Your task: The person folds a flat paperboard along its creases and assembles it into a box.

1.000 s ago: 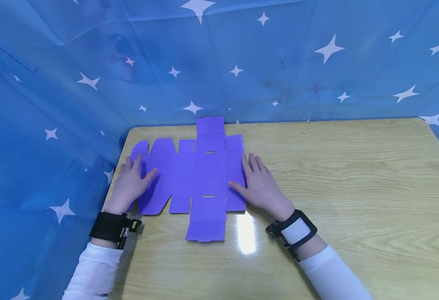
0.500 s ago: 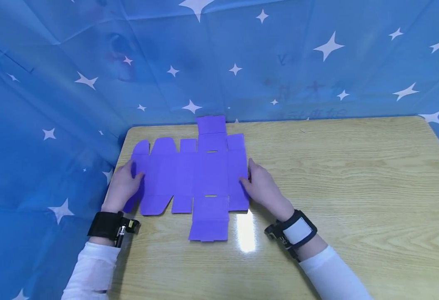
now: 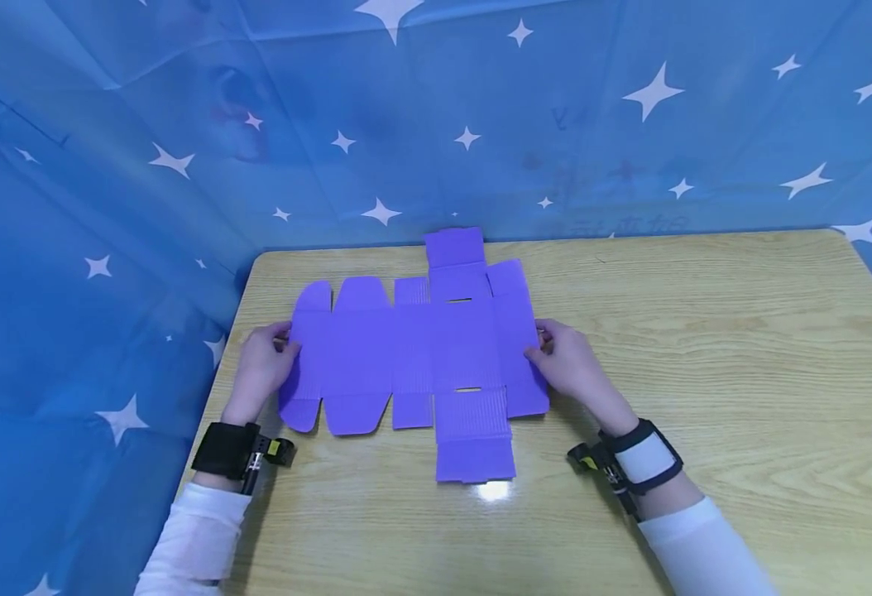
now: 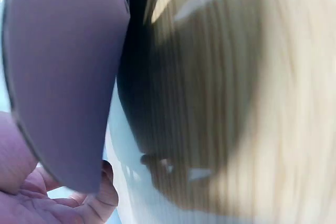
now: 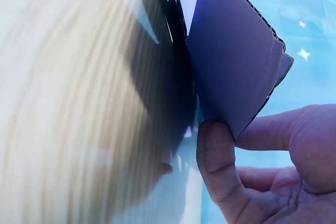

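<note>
A purple cardboard box blank [image 3: 414, 352], unfolded with flaps along its far and near sides, is held level over the table between both hands. At its left edge my left hand [image 3: 263, 364] pinches the end panel, thumb on top and fingers beneath. My right hand [image 3: 568, 360] pinches the right edge in the same way. In the left wrist view a rounded flap [image 4: 65, 77] lies between thumb and curled fingers. The right wrist view shows the corrugated edge of the right panel [image 5: 231, 56] tilted up over the table, with fingertips under it.
The wood-grain table [image 3: 704, 372] spreads to the right and in front. A blue cloth with white stars [image 3: 518, 108] hangs behind the table and along its left side. Each wrist wears a black strap with a small camera.
Both hands have gone from lying spread on the blank to gripping its two ends. The blank has shifted right, and its ends have come up from the table.
</note>
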`<state>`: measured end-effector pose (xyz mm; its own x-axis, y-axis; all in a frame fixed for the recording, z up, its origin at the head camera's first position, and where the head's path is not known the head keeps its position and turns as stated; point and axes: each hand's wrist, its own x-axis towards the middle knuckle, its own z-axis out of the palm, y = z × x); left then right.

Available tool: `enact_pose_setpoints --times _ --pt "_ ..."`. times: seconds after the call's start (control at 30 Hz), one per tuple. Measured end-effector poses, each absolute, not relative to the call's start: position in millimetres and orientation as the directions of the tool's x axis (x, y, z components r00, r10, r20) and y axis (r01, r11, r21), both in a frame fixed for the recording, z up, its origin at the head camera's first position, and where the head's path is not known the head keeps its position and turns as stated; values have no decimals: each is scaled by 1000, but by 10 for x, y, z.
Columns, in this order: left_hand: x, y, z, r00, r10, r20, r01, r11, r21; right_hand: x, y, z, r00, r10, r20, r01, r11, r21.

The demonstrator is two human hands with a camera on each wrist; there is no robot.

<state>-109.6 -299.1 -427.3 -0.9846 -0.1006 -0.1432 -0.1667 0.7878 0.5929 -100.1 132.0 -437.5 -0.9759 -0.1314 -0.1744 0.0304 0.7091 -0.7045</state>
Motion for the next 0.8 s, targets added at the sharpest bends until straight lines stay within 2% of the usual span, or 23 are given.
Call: enact_pose_setpoints --times 0.37,0.8 --pt "-992 -2530 -4308 -991 -68 -114 -127 734 668 -939 1969 -4338 -977 -160 -143 -32 766 -642" --pt "-810 -1739 -4495 -994 -9 -113 -91 652 752 -902 2921 -4400 -977 -133 -169 -12 818 -575"
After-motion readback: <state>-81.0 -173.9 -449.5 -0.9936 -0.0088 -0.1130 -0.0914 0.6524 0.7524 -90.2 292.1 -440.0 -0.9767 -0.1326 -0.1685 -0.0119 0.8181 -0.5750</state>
